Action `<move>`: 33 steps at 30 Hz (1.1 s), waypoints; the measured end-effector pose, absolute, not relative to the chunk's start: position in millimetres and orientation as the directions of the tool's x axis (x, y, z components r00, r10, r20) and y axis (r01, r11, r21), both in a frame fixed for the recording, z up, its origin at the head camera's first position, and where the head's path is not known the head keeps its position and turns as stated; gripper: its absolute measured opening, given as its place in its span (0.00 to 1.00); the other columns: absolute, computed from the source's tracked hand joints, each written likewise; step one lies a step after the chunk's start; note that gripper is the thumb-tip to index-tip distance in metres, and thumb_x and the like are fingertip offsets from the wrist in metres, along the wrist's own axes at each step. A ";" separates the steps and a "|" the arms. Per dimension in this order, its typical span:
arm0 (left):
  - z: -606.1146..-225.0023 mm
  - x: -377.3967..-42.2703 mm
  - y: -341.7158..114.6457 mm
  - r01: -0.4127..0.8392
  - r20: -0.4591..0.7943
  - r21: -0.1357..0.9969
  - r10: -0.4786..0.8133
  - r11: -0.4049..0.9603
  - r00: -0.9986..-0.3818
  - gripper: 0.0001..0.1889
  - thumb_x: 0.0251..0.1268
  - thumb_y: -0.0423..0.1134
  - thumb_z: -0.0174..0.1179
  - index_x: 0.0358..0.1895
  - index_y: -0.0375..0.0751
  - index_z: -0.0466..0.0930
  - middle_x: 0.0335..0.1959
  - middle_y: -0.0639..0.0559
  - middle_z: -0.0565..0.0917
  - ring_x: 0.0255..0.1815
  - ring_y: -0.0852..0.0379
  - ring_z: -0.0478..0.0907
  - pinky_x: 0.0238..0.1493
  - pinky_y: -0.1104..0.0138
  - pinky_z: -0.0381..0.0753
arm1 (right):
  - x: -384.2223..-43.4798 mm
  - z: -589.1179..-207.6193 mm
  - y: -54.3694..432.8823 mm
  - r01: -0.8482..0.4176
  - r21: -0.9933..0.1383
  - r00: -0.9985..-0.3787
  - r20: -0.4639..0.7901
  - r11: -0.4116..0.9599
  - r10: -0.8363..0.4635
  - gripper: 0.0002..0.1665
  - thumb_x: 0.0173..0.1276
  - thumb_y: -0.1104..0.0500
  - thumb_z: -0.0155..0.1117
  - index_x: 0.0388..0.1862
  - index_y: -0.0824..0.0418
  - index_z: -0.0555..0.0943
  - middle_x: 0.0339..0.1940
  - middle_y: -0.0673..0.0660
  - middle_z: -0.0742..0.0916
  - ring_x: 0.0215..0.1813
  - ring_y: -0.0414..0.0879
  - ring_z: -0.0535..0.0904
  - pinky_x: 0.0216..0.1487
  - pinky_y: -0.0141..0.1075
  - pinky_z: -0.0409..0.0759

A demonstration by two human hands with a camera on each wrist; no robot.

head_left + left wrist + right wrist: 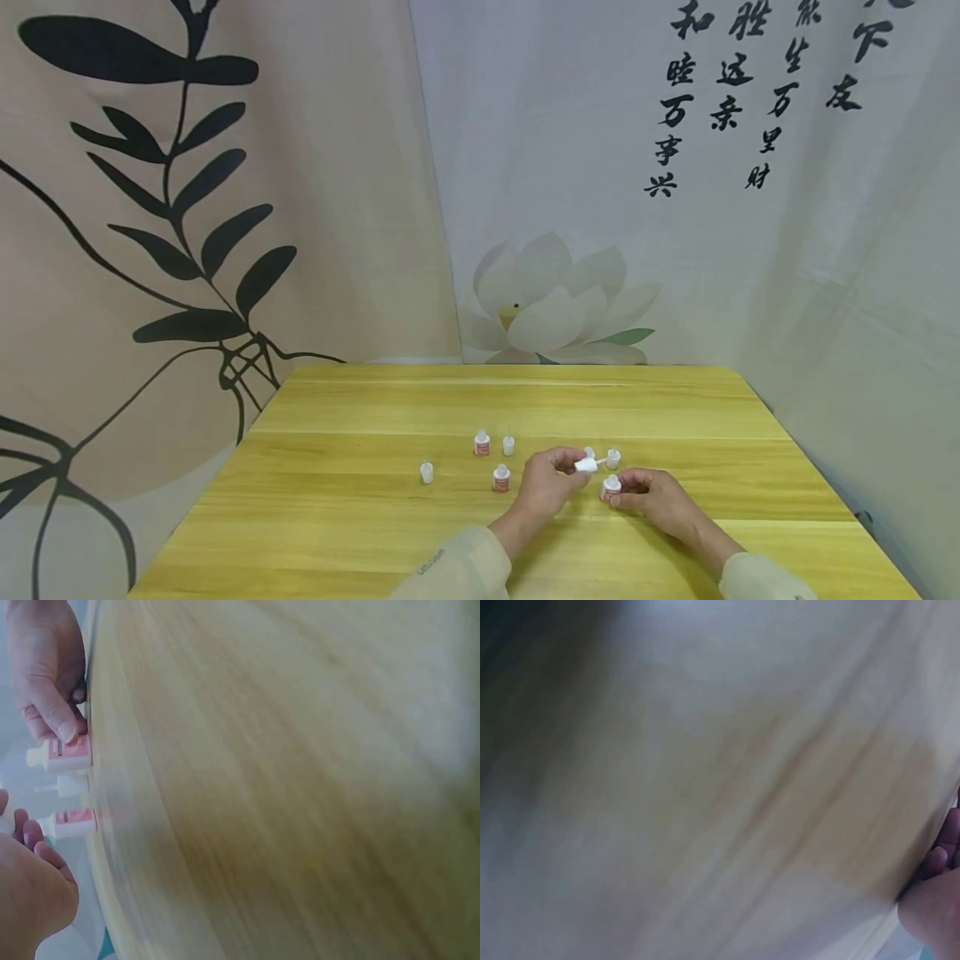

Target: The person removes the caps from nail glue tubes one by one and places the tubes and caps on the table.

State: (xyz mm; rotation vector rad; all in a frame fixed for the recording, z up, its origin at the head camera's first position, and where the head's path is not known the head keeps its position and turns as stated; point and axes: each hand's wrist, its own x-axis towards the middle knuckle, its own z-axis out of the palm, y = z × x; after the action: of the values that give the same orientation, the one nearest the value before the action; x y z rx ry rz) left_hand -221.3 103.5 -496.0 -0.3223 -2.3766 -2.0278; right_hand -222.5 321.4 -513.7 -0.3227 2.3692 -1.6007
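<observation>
My left hand (546,486) pinches a white cap with a thin stem (586,465) above the table, the stem pointing right. Just to its right, my right hand (662,497) grips a small white bottle with a pink label (611,489), which stands upright on the wood. In the left wrist view the right thumb (66,729) lies against this bottle (71,754). Behind the held cap, another bottle (73,823) is mostly hidden in the head view. A loose white cap (613,458) stands beside it, with its thin stem up in the left wrist view.
Two more pink-labelled bottles (482,444) stand left of my left hand. One loose white cap (508,447) is beside the farther bottle, and another cap (427,473) lies farther left. A printed curtain (360,208) hangs behind the wooden table (337,517).
</observation>
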 end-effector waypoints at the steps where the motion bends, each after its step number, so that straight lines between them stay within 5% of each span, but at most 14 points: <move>1: -495.9 -221.3 103.6 0.155 0.133 0.978 0.154 0.142 -0.979 0.11 0.56 0.29 0.70 0.44 0.39 0.87 0.29 0.59 0.82 0.34 0.65 0.75 0.32 0.74 0.76 | -222.6 -513.6 321.4 -0.036 -0.927 -0.941 -0.094 0.374 -0.324 0.17 0.66 0.56 0.70 0.48 0.66 0.83 0.44 0.57 0.87 0.46 0.48 0.80 0.44 0.34 0.79; 33: -494.9 -221.6 104.9 0.143 0.121 0.976 0.138 0.166 -0.983 0.08 0.57 0.29 0.70 0.40 0.42 0.87 0.29 0.60 0.84 0.34 0.65 0.76 0.34 0.72 0.77 | -221.7 -512.4 320.6 -0.050 -0.923 -0.943 -0.082 0.381 -0.322 0.18 0.65 0.56 0.71 0.48 0.66 0.83 0.43 0.56 0.87 0.46 0.49 0.80 0.43 0.33 0.79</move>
State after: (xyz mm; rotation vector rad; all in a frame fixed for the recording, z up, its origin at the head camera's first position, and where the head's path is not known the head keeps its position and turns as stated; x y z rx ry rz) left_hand -221.6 104.9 -494.9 -0.2894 -2.3955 -2.0054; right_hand -221.7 320.6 -512.4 -0.3298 2.3944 -1.5869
